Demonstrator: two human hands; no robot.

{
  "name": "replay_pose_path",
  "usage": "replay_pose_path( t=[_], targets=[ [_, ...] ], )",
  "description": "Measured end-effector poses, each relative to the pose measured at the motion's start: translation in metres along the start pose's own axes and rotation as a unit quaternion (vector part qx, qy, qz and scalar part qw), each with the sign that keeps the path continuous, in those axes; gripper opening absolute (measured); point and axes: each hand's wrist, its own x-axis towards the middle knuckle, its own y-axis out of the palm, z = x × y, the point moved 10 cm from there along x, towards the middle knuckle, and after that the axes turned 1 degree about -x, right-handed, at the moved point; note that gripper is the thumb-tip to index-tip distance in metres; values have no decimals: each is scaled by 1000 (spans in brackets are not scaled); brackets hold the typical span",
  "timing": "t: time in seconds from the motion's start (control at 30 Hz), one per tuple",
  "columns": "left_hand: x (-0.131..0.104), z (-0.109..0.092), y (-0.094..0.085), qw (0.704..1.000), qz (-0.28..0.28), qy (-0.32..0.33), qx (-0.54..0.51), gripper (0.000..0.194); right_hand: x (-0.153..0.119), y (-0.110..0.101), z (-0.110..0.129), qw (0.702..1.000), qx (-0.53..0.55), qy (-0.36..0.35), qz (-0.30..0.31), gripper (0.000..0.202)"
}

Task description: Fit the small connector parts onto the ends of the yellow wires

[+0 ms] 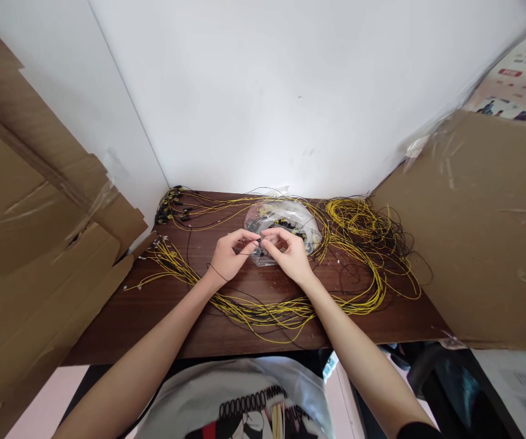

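Above the middle of the brown table, my left hand (233,253) and my right hand (290,251) meet at the fingertips. Both pinch a small dark piece (259,241), too small to make out well, with a thin black wire near it. Just behind the fingers lies a clear plastic bag (311,225) holding small black and yellow parts. A long bundle of yellow and black wires (272,312) curves under my forearms. Its white-tipped ends (160,244) lie at the left, and a tangled coil (349,219) sits at the right.
Black connectors (166,210) on wires are heaped at the table's back left corner. Cardboard stands at the left (38,231) and right (487,231). A white wall (263,97) rises behind the brown table (144,323).
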Motion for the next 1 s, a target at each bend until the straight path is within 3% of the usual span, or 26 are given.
replay_pose_path(
  t=[0.23,1.0],
  targets=[
    [1,-1,-3,1000,-12,-6,-1,17,1,-9,1,1000,0,-10,-23,15],
    [-2,-5,4,998,13,26,48,15,-2,1,17,995,-68,-71,10,12]
  ],
)
